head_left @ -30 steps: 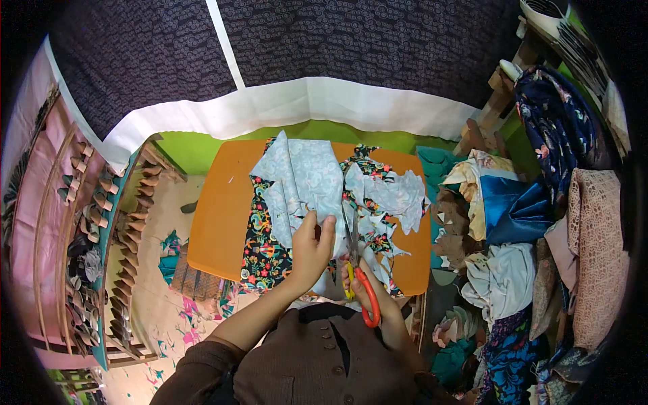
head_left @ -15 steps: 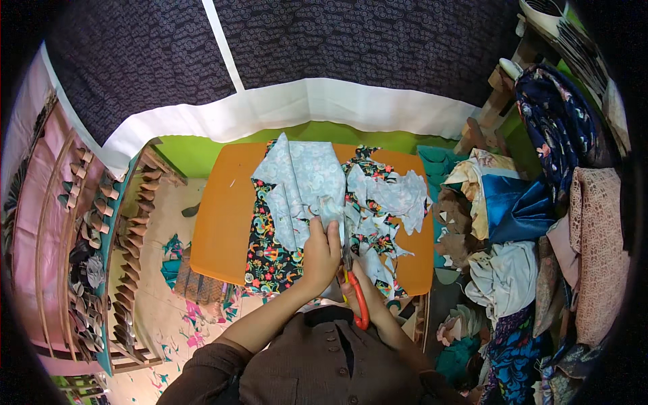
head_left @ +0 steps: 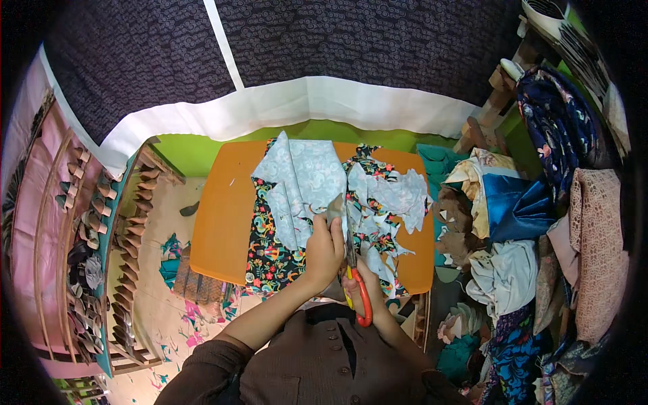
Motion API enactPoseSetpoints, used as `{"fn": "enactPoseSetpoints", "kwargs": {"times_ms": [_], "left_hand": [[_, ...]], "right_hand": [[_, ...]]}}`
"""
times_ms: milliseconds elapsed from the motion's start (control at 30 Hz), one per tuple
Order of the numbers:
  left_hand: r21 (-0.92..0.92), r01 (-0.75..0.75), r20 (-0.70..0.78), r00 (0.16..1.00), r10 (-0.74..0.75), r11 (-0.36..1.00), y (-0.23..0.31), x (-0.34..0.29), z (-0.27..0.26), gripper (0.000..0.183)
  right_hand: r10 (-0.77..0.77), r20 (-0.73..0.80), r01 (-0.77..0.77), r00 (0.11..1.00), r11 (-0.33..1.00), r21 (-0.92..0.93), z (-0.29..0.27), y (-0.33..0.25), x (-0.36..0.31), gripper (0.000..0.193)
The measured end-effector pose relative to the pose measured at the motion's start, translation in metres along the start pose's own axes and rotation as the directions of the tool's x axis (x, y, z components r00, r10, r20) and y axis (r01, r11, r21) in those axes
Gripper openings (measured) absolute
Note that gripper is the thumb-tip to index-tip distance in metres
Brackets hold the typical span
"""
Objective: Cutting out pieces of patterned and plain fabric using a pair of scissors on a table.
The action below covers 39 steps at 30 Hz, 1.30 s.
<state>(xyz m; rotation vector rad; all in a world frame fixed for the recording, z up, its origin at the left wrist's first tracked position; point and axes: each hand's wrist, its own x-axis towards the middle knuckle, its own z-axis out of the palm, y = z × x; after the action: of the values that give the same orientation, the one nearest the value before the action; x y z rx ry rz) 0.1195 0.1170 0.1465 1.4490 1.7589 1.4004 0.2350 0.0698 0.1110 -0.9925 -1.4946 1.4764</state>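
Observation:
My left hand [head_left: 324, 248] is closed, thumb and fingers pinching a small grey, pointed flat piece [head_left: 335, 208] with a pale edge, perhaps cut fabric; its exact kind is unclear. In my right hand [head_left: 356, 287] is a pair of scissors [head_left: 364, 300] with red and yellow handles, the blades pointing away from me along the right side of that piece. Beneath my hands lies black floral cloth [head_left: 266, 266], its pale blue-white underside [head_left: 310, 165] folded up at the far middle. To the right are jagged cut fabric scraps [head_left: 405, 196].
The cloth rests on an orange table [head_left: 219, 209]. Racks of wooden shoe forms [head_left: 131, 250] stand at the left, with scraps [head_left: 192, 317] on the floor. Piled and hanging fabrics [head_left: 516, 209] crowd the right. A dark patterned curtain [head_left: 371, 54] hangs beyond the table.
My left hand has turned the small piece, so its grey pointed face now shows more. The scissors have shifted slightly to the right, still in my right hand.

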Motion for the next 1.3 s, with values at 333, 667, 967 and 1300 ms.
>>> {"fn": "enactPoseSetpoints", "kwargs": {"times_ms": [333,667,967,1300], "left_hand": [[-0.191,0.026,-0.037,0.999,-0.034,0.981,-0.009,-0.005,0.009,0.023],[-0.286,0.185,0.079,0.982,-0.169,0.94,-0.004,-0.003,-0.003,0.026],[-0.131,0.071,0.089,0.994,-0.06,0.989,-0.014,-0.007,-0.001,0.021],[-0.261,0.227,0.082,0.974,-0.213,0.938,-0.013,-0.004,0.0,0.025]], "right_hand": [[0.056,-0.106,-0.059,0.993,0.998,-0.022,-0.001,0.009,-0.009,0.045],[-0.029,0.038,0.032,0.999,0.996,-0.077,-0.005,0.002,-0.004,0.042],[0.037,0.011,-0.038,0.999,0.997,0.073,-0.006,0.006,-0.007,0.045],[0.149,-0.018,-0.147,0.989,0.986,0.076,-0.005,0.001,-0.006,0.06]]}}
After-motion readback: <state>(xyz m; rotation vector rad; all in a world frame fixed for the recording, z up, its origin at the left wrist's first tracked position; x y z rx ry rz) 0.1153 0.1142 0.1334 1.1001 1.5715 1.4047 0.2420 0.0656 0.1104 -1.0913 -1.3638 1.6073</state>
